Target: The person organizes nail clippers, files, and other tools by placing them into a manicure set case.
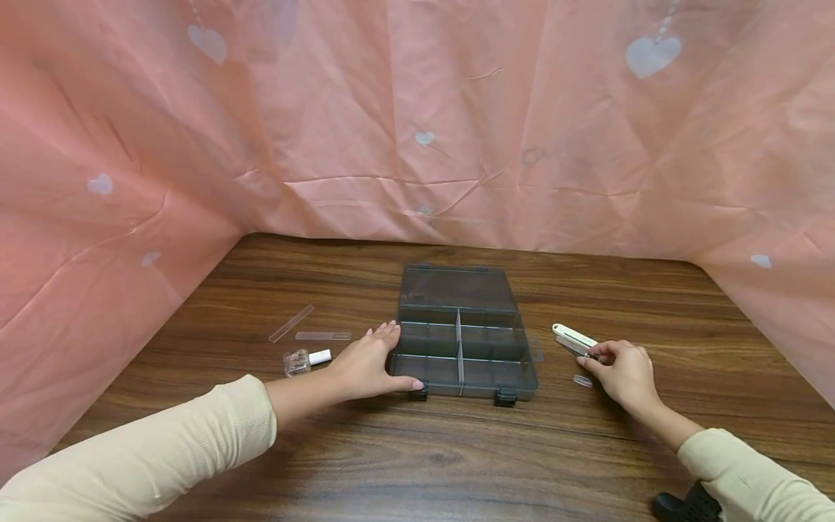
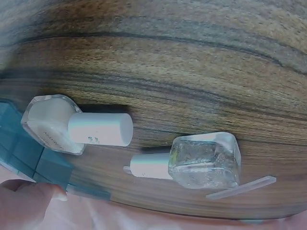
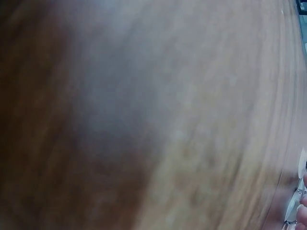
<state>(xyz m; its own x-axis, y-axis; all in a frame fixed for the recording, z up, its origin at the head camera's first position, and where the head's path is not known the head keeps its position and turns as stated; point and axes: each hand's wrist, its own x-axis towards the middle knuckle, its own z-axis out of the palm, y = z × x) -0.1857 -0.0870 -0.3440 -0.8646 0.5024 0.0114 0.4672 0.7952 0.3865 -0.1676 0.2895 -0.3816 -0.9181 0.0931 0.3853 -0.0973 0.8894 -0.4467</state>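
A smoky grey divided box [image 1: 427, 366] lies with its lid laid back and its compartments bare. My left hand [image 1: 367, 362] rests at its left side, fingers extended along the wall and thumb at the front latch. To the right, my right hand [image 1: 628, 373] pinches the near end of a slim white-and-metal tool [image 1: 574, 337]; its exact kind is unclear. A small clear piece [image 1: 583, 380] lies beside those fingertips. Two nail polish bottles show in the left wrist view: a pale one [image 2: 50, 122] and a clear, flecked one [image 2: 204, 163], both lying down with white caps.
Left of the box lie two clear narrow strips, one slanted [image 1: 291, 322] and one level [image 1: 322, 336]. Pink cloth [image 1: 457, 145] with hearts encloses the wooden table [image 1: 391, 464] at the back and sides. A black object [image 1: 688, 504] shows under the right sleeve.
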